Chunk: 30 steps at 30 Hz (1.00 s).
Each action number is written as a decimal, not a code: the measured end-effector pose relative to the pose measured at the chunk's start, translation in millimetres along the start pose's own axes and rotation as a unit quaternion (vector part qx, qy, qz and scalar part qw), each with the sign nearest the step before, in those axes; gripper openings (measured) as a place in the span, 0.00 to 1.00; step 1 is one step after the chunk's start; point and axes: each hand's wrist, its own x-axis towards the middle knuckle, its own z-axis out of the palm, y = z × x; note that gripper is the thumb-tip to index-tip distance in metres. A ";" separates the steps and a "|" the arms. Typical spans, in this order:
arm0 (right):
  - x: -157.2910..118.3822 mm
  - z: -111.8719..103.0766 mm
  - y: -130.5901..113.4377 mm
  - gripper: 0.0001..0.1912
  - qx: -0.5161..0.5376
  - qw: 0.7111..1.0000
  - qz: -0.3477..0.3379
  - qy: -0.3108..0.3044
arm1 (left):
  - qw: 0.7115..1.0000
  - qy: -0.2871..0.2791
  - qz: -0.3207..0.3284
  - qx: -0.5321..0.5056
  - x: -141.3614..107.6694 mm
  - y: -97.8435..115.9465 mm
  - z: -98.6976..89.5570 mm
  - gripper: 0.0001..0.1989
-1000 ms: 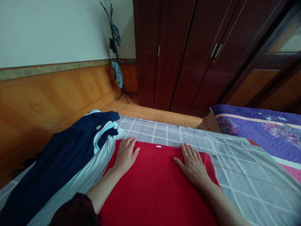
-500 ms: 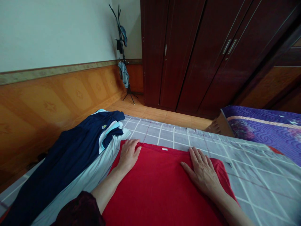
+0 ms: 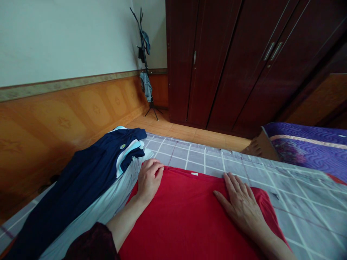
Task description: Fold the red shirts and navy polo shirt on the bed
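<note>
A red garment (image 3: 187, 213) lies spread flat in front of me, with a small white label (image 3: 194, 174) midway along its far edge. At its far left corner, my left hand (image 3: 149, 180) has its fingers bent and closed over the fabric edge. My right hand (image 3: 241, 200) rests palm down near the far right, fingers stretched and thumb apart. Beyond that hand, a loose fold of the red cloth sticks out to the right. The garment's near end runs out of view.
Navy clothing (image 3: 89, 173) with light blue parts lies left of the garment, over pale cloth (image 3: 89, 220). Underneath is a checked grey bedsheet (image 3: 306, 202). Farther off are a coat stand (image 3: 145, 54), a dark wardrobe (image 3: 211, 61) and purple quilted bedding (image 3: 306, 144).
My left fingers have curled more at the garment's corner. My right hand stays flat on the cloth. The whole scene has shifted slightly right in view.
</note>
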 end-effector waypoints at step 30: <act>0.5 3.8 4.4 0.38 -0.006 0.999 -0.027 0.033 | 0.984 -0.082 -0.110 -0.112 2.1 -11.8 11.5 0.14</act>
